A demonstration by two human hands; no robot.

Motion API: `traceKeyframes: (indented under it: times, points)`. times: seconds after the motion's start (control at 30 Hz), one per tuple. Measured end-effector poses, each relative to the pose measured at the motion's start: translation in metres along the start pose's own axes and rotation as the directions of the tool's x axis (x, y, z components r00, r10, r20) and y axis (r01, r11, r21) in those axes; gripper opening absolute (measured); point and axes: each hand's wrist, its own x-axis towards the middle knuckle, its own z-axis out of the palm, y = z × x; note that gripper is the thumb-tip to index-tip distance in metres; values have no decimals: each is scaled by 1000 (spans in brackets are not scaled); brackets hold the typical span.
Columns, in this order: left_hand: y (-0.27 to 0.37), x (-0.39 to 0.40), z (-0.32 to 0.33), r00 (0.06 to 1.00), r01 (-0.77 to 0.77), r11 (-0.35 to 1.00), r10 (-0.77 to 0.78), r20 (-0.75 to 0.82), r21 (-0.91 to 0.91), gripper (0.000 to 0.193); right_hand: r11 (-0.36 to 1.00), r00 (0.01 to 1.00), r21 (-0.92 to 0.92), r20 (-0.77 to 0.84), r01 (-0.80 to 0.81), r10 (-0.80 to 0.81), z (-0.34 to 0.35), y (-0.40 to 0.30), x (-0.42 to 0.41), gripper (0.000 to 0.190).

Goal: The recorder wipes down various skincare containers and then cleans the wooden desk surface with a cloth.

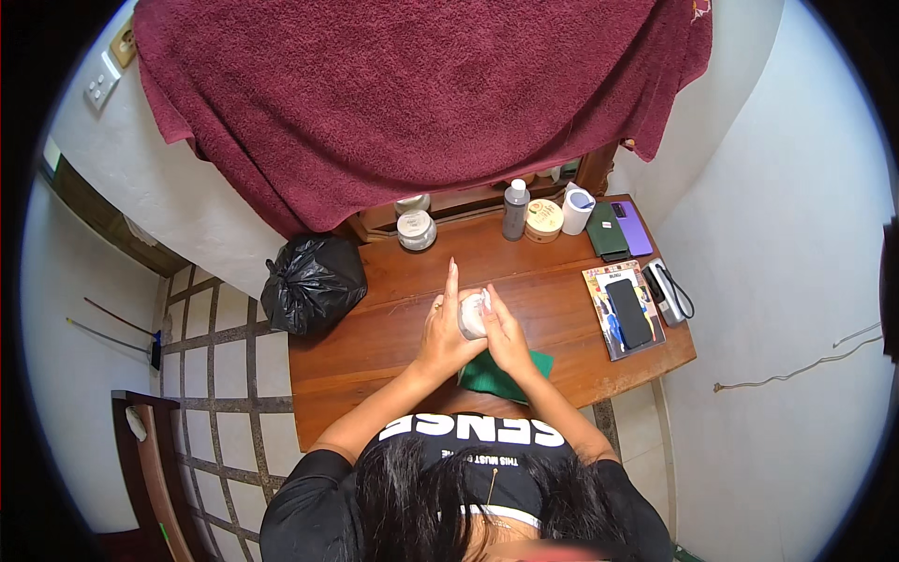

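Between my two hands, above the wooden table, is a small jar (pixel 472 319) with a white top. I cannot tell whether that white is a lid or the contents. My left hand (pixel 441 330) holds the jar from the left, its index finger pointing straight up and away. From the right, my right hand (pixel 507 334) closes around the same jar, with a bit of white showing at its fingertips. Under my wrists a folded green cloth (pixel 537 365) lies on the table (pixel 365 351), partly covered by my right forearm.
Along the back stand a lidded jar (pixel 416 230), a grey bottle (pixel 515 214), a round tub (pixel 543 220) and a white roll (pixel 577 214). Rightward lie a green wallet (pixel 607 230), purple phone (pixel 633 228), magazine (pixel 604 309), black phone (pixel 628 312) and silver device (pixel 667 291). A black plastic bag (pixel 314 284) and maroon towel (pixel 421 91) flank these.
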Motion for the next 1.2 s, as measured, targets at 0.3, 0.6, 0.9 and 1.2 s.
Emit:
traceKeyframes:
  times: [0.3, 0.6, 0.9, 1.2]
  points:
    - [-10, 0, 3, 996, -83, 996, 84, 15, -15, 121, 608, 915, 694, 200, -386, 352, -17, -6, -1, 37]
    - [-22, -2, 1, 990, 50, 998, -45, 133, -32, 121, 880, 906, 358, -166, -312, 389, -109, 49, 54, 28]
    - [-32, -14, 4, 987, 56, 995, -43, 157, -81, 110, 941, 818, -19, -500, -337, 283, -186, 112, 127, 41]
    - [-52, -23, -7, 968, 229, 967, -213, 133, -116, 105, 897, 736, -215, -658, -387, 160, -182, 142, 142, 39]
